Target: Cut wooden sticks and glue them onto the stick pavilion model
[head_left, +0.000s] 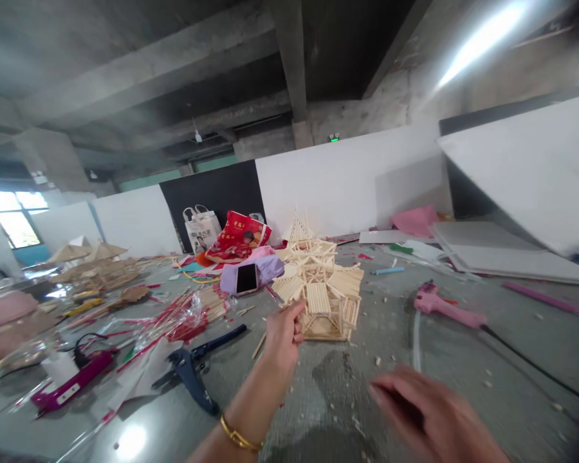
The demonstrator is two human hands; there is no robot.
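A pavilion-like model point(318, 289) built of thin wooden sticks stands upright on the grey table, with a pointed top at its back. My left hand point(284, 328) is at its front left side; the fingers are curled and the index finger and thumb touch the model's edge. Part of the grip is hidden behind the hand. Low at the right, my right hand point(429, 411) is apart from the model and smeared by motion, so what its fingers do is unclear. A pink hot glue gun point(451, 308) with a black cord lies beyond the right hand.
Dark blue cutters point(193, 370) and a magenta power strip point(74, 382) lie at left, near red-wrapped stick bundles point(197, 312). A phone point(247, 279) rests on purple cloth. Behind are a red bag point(241, 236) and a tote point(202, 228); white boards point(506, 251) lie right.
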